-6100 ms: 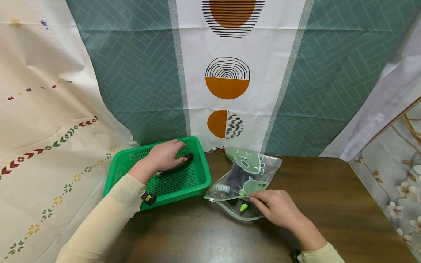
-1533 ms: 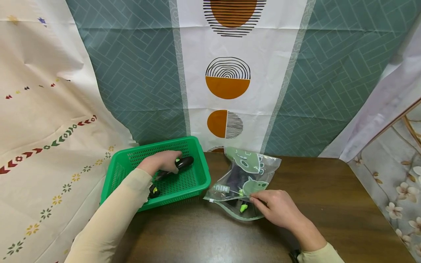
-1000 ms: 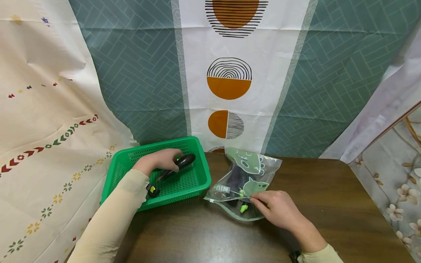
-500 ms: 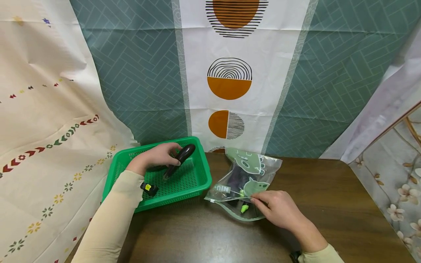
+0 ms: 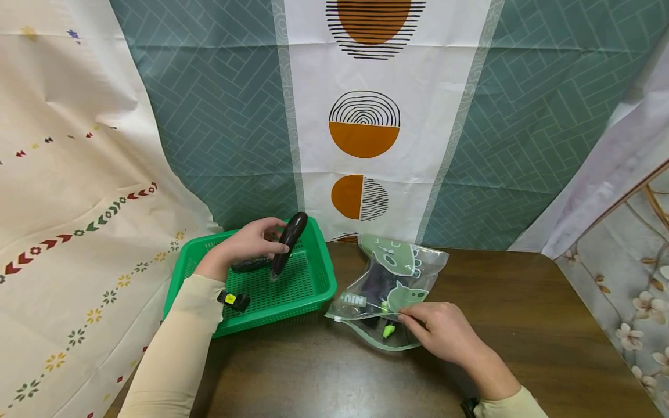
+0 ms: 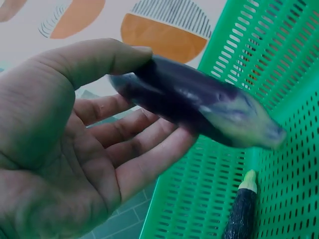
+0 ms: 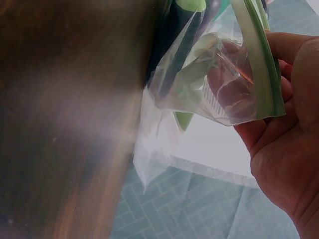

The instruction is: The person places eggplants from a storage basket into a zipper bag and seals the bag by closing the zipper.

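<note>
In the head view my left hand (image 5: 245,247) holds a dark purple eggplant (image 5: 290,244) between thumb and fingers, steeply tilted over the green basket (image 5: 313,299). The left wrist view shows this eggplant (image 6: 189,102) with its pale stem end pointing away from the palm. Below it in the basket lies a dark, wrinkled, elongated vegetable with a light green stem (image 6: 241,209). My right hand (image 5: 444,334) pinches the edge of a clear zip bag (image 5: 418,255) printed with green cartoon animals. Dark vegetables with bright green stems (image 5: 388,331) are inside the bag.
Both the basket and the bag sit on a brown wooden table (image 5: 313,371), side by side. A patterned curtain (image 5: 240,116) hangs behind them, and a cream cloth (image 5: 94,244) drapes on the left. Floral fabric (image 5: 627,302) borders the right side.
My left hand has picked the eggplant up out of the basket, tipping it from nearly flat to steep. The right hand stays put on the bag's edge.
</note>
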The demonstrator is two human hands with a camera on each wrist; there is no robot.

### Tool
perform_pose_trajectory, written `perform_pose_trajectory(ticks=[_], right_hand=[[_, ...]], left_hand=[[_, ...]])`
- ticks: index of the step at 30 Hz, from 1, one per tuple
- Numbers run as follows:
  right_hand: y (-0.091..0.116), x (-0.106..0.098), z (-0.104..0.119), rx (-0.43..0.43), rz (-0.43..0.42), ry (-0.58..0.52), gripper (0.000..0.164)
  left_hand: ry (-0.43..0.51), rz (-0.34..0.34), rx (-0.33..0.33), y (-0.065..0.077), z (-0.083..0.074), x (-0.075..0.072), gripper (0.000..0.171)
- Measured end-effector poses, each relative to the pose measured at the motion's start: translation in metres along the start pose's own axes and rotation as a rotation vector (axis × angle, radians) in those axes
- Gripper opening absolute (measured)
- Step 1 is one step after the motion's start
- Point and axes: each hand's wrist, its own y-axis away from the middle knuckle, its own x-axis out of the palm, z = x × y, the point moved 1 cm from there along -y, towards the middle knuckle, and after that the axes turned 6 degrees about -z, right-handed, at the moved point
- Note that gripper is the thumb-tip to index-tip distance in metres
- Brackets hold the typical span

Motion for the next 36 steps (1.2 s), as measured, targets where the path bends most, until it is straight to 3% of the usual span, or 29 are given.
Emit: perform_pose_trajectory(ticks=[6,13,17,28,36], right_hand=[[0.000,-0.001,0.001,0.008,0.010,-0.004,0.011],[-0.001,-0.002,0.001,-0.011,-0.002,-0.015,0.009],[-0.001,-0.002,0.001,-0.015,-0.008,-0.013,0.009],[-0.001,-0.001,0.001,-0.003,-0.006,0.003,0.012],[0.000,0.000,0.000,0.011,0.006,0.006,0.010]], left_hand=[[0.139,-0.034,0.005,0.002,-0.004,-0.001,0.068],[0.240,-0.128,0.001,0.004,-0.010,-0.002,0.073],[0.366,-0.154,0.031,0.005,-0.012,-0.003,0.068],[0.656,-0.140,0.143,0.010,-0.021,-0.005,0.049],[0.922,-0.131,0.203,0.012,-0.023,-0.006,0.041]])
